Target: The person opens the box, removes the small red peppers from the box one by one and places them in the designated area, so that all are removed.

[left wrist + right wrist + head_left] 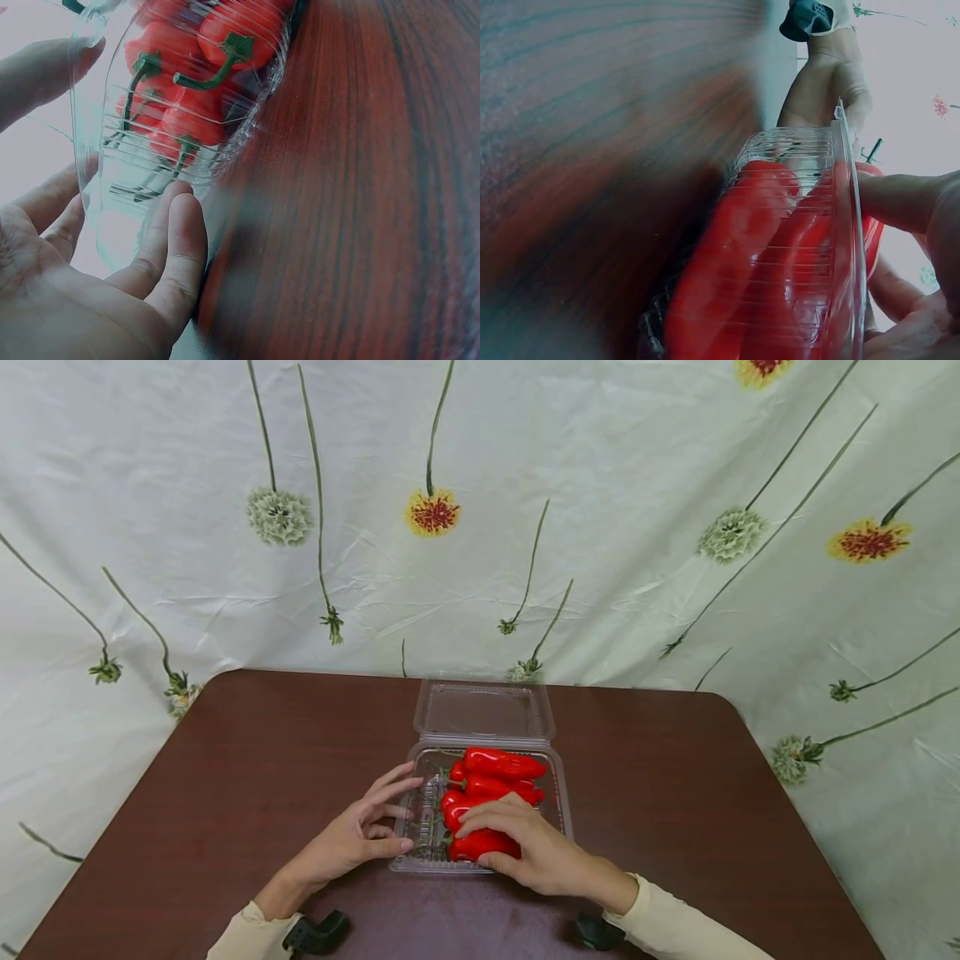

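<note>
A clear plastic clamshell box (562, 810) stands on the table with several long, glossy red peppers (501, 764) lying side by side in it. Their green stems point left. My right hand (536, 852) reaches over the near right part of the box, its fingers and thumb curled round the nearest red pepper (472, 846). In the right wrist view, a pepper (871, 206) beside the thumb shows above the rim. At the box's left side is my left hand (352, 839), fingers loosely spread; in the left wrist view its fingertips (187, 225) are right at the ribbed wall.
The hinged lid (483, 710) lies folded back at the far side of the box. Dark wood tabletop (300, 760) surrounds it, and a flowered white cloth (480, 552) hangs behind. A black device (318, 933) is strapped at each wrist.
</note>
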Demonstrator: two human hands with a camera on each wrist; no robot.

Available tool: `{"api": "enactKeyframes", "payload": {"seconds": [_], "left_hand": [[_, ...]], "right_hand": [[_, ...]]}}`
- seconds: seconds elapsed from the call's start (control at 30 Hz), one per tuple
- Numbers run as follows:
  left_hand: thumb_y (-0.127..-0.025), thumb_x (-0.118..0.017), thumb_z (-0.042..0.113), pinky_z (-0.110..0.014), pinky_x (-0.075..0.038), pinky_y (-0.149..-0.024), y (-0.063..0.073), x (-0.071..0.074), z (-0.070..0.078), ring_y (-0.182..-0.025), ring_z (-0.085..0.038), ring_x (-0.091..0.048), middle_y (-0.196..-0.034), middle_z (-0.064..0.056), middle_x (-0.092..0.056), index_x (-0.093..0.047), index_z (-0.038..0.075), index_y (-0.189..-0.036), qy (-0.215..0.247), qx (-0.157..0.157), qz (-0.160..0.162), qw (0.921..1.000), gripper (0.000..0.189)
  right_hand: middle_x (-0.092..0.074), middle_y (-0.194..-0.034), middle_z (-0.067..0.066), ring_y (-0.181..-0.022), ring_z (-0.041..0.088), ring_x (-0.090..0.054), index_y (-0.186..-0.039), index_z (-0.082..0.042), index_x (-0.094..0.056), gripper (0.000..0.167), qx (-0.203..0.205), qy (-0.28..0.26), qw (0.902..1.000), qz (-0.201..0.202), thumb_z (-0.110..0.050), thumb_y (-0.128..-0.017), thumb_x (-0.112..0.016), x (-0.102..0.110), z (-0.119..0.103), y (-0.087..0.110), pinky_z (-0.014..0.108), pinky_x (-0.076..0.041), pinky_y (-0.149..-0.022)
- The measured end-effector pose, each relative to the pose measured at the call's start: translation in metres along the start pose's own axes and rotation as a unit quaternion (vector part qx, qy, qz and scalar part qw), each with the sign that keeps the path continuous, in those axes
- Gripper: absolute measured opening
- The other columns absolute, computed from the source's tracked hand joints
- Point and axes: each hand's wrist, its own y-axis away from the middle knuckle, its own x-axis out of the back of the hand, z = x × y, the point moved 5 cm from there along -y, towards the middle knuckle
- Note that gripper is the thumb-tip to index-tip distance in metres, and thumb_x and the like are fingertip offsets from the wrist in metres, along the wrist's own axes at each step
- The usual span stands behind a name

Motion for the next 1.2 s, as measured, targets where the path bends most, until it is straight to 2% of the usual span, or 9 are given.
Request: {"api": "enactKeyframes", "payload": {"seconds": [0.33, 0.47, 0.6, 0.8, 1.03, 1.2], "left_hand": [[-0.093, -0.068, 0.003, -0.032, -0.055, -0.084, 0.000, 0.000, 0.001, -0.121, -0.031, -0.055, -0.168, -0.005, -0.005, -0.031, 0.009, -0.157, 0.000, 0.002, 0.002, 1.0000, 0.074], [-0.093, -0.068, 0.003, -0.032, -0.055, -0.083, -0.001, 0.001, 0.000, -0.121, -0.030, -0.055, -0.168, -0.004, -0.006, -0.032, 0.010, -0.157, 0.001, 0.003, 0.005, 1.0000, 0.074], [-0.093, -0.068, 0.002, -0.032, -0.055, -0.083, 0.000, 0.000, -0.001, -0.122, -0.032, -0.055, -0.168, -0.003, -0.005, -0.032, 0.010, -0.157, 0.004, 0.002, 0.002, 1.0000, 0.074], [-0.093, -0.068, 0.003, -0.032, -0.055, -0.083, 0.000, 0.000, -0.002, -0.122, -0.036, -0.054, -0.168, -0.003, -0.005, -0.032, 0.011, -0.157, 0.002, 0.005, 0.003, 1.0000, 0.074], [-0.094, -0.067, 0.003, -0.032, -0.055, -0.083, 0.000, 0.000, -0.001, -0.123, -0.036, -0.053, -0.168, -0.004, -0.005, -0.031, 0.011, -0.158, 0.002, 0.009, 0.004, 0.9999, 0.074], [-0.093, -0.067, 0.002, -0.032, -0.055, -0.082, 0.000, -0.001, -0.001, -0.122, -0.037, -0.053, -0.168, -0.005, -0.005, -0.032, 0.010, -0.157, 0.004, 0.008, 0.005, 0.9999, 0.074]], "right_hand": [[-0.062, -0.136, -0.004, -0.116, 0.014, -0.051, -0.127, -0.022, -0.065, 0.034, 0.032, 0.076, 0.9965, 0.016, -0.018, -0.094, -0.071, 0.002, -0.006, 0.002, 0.031, -0.044, -0.094], [-0.062, -0.136, -0.002, -0.120, 0.015, -0.053, -0.129, -0.020, -0.064, 0.038, 0.050, 0.087, 0.9946, 0.027, -0.018, -0.092, -0.073, 0.005, -0.007, 0.002, 0.032, -0.043, -0.097], [-0.061, -0.136, -0.003, -0.128, 0.014, -0.053, -0.131, -0.021, -0.062, 0.040, 0.037, 0.067, 0.9967, 0.026, -0.018, -0.092, -0.073, 0.009, -0.005, 0.002, 0.039, -0.043, -0.105], [-0.059, -0.140, 0.000, -0.133, 0.015, -0.051, -0.134, -0.022, -0.061, 0.044, 0.006, 0.017, 0.9994, 0.030, -0.014, -0.092, -0.073, 0.017, -0.003, 0.000, 0.044, -0.044, -0.110], [-0.057, -0.141, 0.008, -0.132, 0.024, -0.052, -0.127, -0.019, -0.068, 0.037, 0.013, 0.018, 0.9962, 0.085, -0.008, -0.092, -0.071, 0.035, 0.001, 0.001, 0.042, -0.051, -0.101], [-0.055, -0.143, 0.007, -0.131, 0.025, -0.053, -0.124, -0.013, -0.070, 0.035, -0.005, -0.015, 0.9918, 0.127, -0.003, -0.091, -0.071, 0.050, 0.007, 0.002, 0.039, -0.053, -0.098]]}}
